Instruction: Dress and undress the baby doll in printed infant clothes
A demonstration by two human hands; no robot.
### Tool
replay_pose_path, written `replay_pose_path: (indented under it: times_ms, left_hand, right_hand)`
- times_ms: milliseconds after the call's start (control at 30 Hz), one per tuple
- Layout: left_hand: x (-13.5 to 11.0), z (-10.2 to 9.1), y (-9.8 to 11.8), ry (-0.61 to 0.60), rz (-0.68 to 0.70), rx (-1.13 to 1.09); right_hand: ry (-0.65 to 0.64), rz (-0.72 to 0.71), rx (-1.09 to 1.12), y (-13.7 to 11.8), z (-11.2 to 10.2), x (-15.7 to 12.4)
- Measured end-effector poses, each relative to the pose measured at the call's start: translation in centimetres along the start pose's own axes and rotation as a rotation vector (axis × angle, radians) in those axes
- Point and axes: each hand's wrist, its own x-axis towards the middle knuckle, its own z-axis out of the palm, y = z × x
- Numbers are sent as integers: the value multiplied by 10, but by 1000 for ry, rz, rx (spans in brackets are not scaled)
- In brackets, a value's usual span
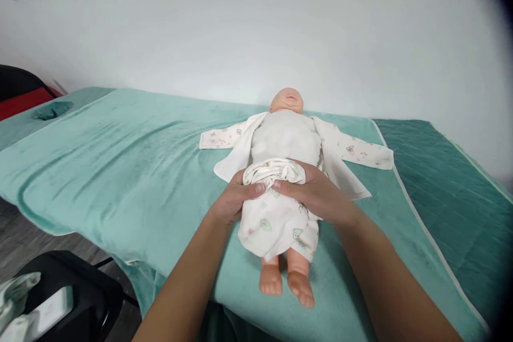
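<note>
A baby doll (286,133) lies on its back, its feet toward me and its head at the far side. A white jacket (345,176) with small animal prints lies spread open around its chest, with the sleeves stretched out sideways. White printed baby pants (274,224) cover the hips and upper legs, bunched at the waist, and both bare feet stick out below. My left hand (239,195) grips the bunched waistband on its left side. Gripping the right side of it is my right hand (316,192). Both thumbs press on the front, almost meeting, while the other fingers are mostly hidden.
Under the doll, a light green sheet (120,171) covers a massage bed, and a darker green cover (449,181) shows at right. A black chair (76,278) holding a white object and cloth stands at lower left. A white wall (240,37) runs behind.
</note>
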Motion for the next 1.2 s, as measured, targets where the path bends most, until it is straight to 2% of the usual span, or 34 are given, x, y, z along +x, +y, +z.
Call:
replay_pose_path:
  times_ms: [133, 233, 333, 600, 833, 933, 1000, 1100, 1200]
  left_hand:
    - [0, 0, 1, 10, 10, 4]
    - [-5, 7, 3, 26, 12, -5]
    - [-17, 23, 5, 97, 20, -30]
    - [-70, 67, 4, 417, -38, -154]
    - [-112, 107, -5, 542, -76, -165]
    - [-125, 123, -18, 623, 8, -234]
    - [-132, 128, -34, 671, 17, -304]
    - [-143, 125, -64, 752, -36, -381]
    - [-153, 112, -85, 846, -38, -345]
  right_hand:
    - [4, 16, 14, 1, 0, 0]
    - [-3, 6, 24, 1, 0, -1]
    - [-22, 9, -2, -1, -2, -3]
    - [-79, 30, -278, -4, -2, -6]
    - [-191, 21, -402, -19, -1, -15]
    - [-200, 5, -501, -25, 2, -20]
    - [-199, -8, -578, -26, 4, -25]
    - [-219, -13, -719, -24, 9, -35]
    - [-220, -45, -857, -16, 14, -42]
